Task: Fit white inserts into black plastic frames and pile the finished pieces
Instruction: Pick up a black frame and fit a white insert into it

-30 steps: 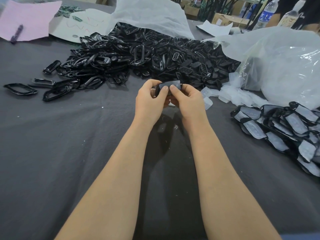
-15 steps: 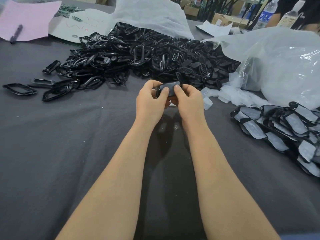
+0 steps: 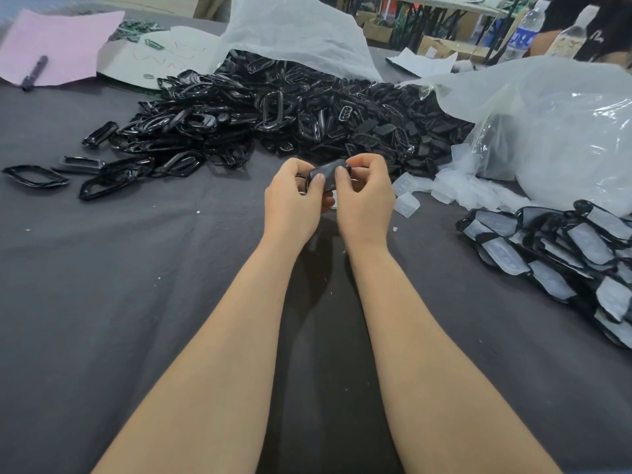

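Observation:
My left hand [image 3: 294, 206] and my right hand [image 3: 367, 203] together grip one black plastic frame [image 3: 326, 173] above the grey table, thumbs pressed on its near face. Whether an insert sits inside it is hidden by my fingers. A big heap of loose black frames [image 3: 273, 118] lies just beyond my hands. Loose white inserts [image 3: 407, 198] lie to the right of my right hand. A pile of finished pieces [image 3: 561, 254], black frames with white inserts, sits at the right edge.
A white plastic bag [image 3: 561, 131] bulges at the right, another bag [image 3: 297, 32] behind the heap. A pink sheet [image 3: 58, 46] with a pen [image 3: 34, 71] lies far left. Water bottles [image 3: 523, 32] and another person's arm are at the far right. Grey cloth [image 3: 119, 285] covers the table.
My hands have turned the frame slightly between the fingers; its right end is tipped a little higher. My arms and the piles stay where they were.

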Demonstrator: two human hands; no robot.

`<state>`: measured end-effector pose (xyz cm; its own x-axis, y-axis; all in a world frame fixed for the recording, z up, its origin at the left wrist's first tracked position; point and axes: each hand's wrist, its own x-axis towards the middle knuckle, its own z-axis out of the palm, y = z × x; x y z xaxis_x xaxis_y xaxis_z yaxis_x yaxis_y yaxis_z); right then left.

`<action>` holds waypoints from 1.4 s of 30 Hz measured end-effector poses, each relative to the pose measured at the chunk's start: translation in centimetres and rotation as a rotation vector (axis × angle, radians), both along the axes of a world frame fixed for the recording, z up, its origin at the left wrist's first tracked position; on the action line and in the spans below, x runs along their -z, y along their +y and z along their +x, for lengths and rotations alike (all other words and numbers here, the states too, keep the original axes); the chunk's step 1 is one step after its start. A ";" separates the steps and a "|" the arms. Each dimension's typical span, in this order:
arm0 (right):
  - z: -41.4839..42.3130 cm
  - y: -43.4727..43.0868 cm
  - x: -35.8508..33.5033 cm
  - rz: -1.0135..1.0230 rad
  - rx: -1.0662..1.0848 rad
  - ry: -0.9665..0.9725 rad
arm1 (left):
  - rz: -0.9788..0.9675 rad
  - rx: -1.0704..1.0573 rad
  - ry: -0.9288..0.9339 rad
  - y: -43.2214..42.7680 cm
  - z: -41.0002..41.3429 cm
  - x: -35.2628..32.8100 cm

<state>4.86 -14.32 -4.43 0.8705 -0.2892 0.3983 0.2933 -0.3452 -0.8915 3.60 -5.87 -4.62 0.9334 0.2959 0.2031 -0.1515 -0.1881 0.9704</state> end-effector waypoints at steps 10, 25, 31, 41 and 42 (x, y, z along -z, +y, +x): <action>-0.2 0.4 -0.1 -0.005 0.053 0.039 | 0.129 -0.068 -0.041 -0.3 -0.3 0.2; -0.8 0.3 -0.1 -0.100 0.029 -0.055 | 0.087 -0.092 -0.038 -0.6 -0.4 0.2; -0.5 0.1 -0.1 -0.045 0.001 -0.025 | 0.026 -0.091 -0.049 -0.5 -0.1 0.2; -0.6 -0.3 0.1 -0.100 -0.023 -0.030 | -0.011 -0.092 -0.035 -0.4 -0.2 0.3; -0.7 -0.3 0.1 -0.095 -0.020 -0.027 | -0.012 -0.085 -0.035 -0.4 -0.3 0.2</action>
<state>4.20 -14.62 -4.54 0.8642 -0.2319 0.4464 0.3241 -0.4221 -0.8466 3.29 -6.28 -4.85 0.8971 0.3766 0.2309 -0.1692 -0.1899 0.9671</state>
